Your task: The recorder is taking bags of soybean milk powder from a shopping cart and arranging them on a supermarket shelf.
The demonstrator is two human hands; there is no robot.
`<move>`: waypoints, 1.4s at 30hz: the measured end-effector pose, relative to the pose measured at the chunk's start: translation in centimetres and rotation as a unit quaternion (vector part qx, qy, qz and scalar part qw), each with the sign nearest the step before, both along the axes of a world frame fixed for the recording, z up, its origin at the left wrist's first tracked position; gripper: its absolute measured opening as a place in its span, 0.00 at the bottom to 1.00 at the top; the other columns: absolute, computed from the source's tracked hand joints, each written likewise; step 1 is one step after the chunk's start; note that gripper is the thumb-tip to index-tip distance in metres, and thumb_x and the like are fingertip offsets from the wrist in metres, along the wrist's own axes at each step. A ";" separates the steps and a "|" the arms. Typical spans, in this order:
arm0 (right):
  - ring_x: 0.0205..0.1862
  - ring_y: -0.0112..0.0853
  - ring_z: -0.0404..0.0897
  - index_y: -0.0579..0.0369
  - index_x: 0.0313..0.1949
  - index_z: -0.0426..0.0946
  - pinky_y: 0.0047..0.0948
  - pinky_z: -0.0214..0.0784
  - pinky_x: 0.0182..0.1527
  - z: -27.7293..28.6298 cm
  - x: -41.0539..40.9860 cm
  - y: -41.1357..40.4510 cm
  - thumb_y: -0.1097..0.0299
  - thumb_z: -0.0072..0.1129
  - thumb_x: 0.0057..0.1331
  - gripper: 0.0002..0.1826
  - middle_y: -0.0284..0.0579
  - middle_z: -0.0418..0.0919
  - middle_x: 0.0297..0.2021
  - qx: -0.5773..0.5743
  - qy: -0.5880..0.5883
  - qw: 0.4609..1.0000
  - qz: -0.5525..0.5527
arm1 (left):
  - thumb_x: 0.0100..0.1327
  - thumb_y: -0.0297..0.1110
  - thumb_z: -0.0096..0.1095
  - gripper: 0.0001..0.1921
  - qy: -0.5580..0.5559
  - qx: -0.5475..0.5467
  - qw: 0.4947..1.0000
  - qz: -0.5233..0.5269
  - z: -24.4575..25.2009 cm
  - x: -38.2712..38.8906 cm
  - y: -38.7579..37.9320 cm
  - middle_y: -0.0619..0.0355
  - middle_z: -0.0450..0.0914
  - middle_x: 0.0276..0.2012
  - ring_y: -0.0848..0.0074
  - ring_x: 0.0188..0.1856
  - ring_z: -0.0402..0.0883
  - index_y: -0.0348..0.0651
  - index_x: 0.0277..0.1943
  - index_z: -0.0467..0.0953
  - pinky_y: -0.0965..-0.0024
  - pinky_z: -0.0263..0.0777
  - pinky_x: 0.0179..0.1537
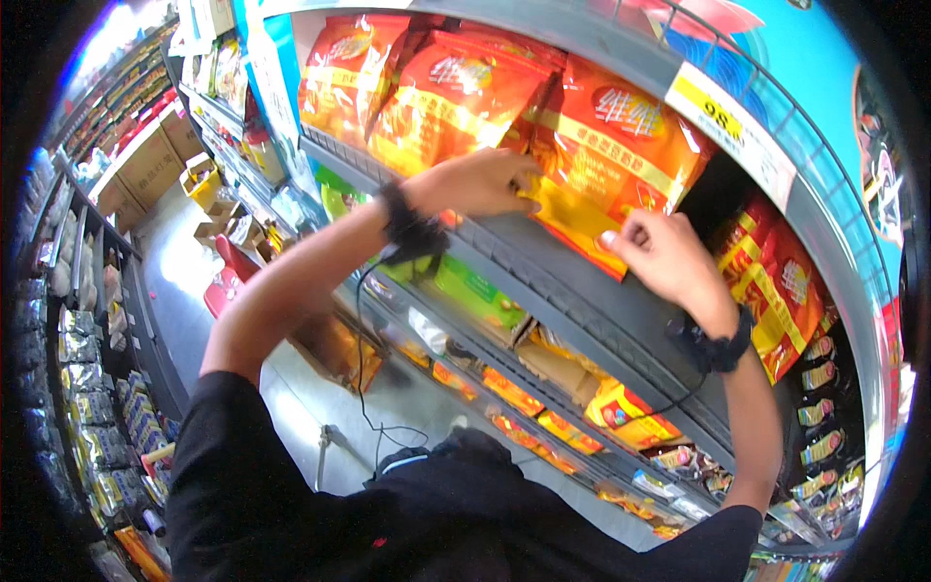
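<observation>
A shiny orange-red pouch bag point(600, 145) with yellow bands and printed writing stands on the dark shelf board point(502, 240) before me, its yellow lower part towards me. At its lower left edge is my left hand point(480, 185), thumb and fingers closed about the edge. My right hand point(662, 254) is by the lower right corner, thumb against the yellow part and fingers curled. Whether those fingers grip the bag is unclear. Each wrist wears a black band with a device and cable.
Similar orange bags point(458, 94) stand to the left, more red-yellow bags point(778, 291) to the right. A wire-railed shelf edge with a price tag point(727, 124) curves above. Green packs point(476, 291) fill the shelf below. A red stool point(229, 273) and cartons point(149, 171) stand left.
</observation>
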State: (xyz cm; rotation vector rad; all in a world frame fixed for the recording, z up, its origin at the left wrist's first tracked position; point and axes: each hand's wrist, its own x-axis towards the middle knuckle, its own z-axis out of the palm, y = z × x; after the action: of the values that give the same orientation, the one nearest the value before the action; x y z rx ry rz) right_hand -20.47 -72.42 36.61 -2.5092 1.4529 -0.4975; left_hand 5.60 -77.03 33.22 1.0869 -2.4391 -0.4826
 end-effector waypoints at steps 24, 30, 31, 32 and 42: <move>0.41 0.48 0.79 0.65 0.47 0.71 0.41 0.69 0.44 -4.2 16.0 -9.8 0.53 0.58 0.60 0.26 0.60 0.79 0.36 0.118 -0.068 0.985 -0.103 | 0.53 0.46 0.65 0.21 0.037 -0.160 0.971 0.177 -5.6 15.4 -6.1 0.38 0.78 0.33 0.49 0.40 0.77 0.31 0.35 0.72 0.55 0.71 0.41; 0.40 0.35 0.81 0.60 0.47 0.71 0.32 0.73 0.40 -2.9 17.5 -1.7 0.62 0.58 0.62 0.18 0.50 0.80 0.38 -0.072 -0.217 0.973 -0.044 | 0.57 0.33 0.62 0.16 0.131 -0.233 0.947 0.179 -5.5 17.7 -0.9 0.44 0.76 0.40 0.53 0.45 0.76 0.33 0.46 0.72 0.62 0.68 0.48; 0.40 0.33 0.81 0.60 0.46 0.71 0.31 0.73 0.40 -2.9 18.6 0.4 0.65 0.58 0.62 0.16 0.48 0.80 0.38 -0.054 -0.282 0.958 -0.015 | 0.57 0.30 0.62 0.15 0.157 -0.264 0.932 0.191 -5.7 17.8 0.6 0.45 0.76 0.41 0.53 0.45 0.75 0.33 0.46 0.73 0.63 0.68 0.48; 0.40 0.32 0.81 0.60 0.46 0.71 0.31 0.74 0.39 -3.6 18.8 2.4 0.66 0.58 0.62 0.15 0.47 0.80 0.38 -0.009 -0.316 0.949 0.016 | 0.57 0.26 0.61 0.13 0.198 -0.248 0.927 0.202 -5.8 17.1 2.3 0.47 0.77 0.40 0.56 0.44 0.77 0.34 0.45 0.73 0.65 0.68 0.47; 0.43 0.38 0.77 0.64 0.53 0.66 0.32 0.70 0.46 -22.4 28.0 9.2 0.55 0.62 0.60 0.29 0.50 0.77 0.40 0.304 -0.127 0.866 0.377 | 0.65 0.31 0.53 0.12 0.525 0.040 0.721 0.451 -17.4 16.2 19.7 0.57 0.76 0.44 0.76 0.47 0.76 0.35 0.48 0.71 0.73 0.69 0.48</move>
State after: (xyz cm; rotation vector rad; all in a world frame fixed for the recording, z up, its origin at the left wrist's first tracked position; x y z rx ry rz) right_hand 7.49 -63.18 14.24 -2.1279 0.3520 -0.1632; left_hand 21.81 -57.34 15.80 1.3380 -0.7606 -0.6073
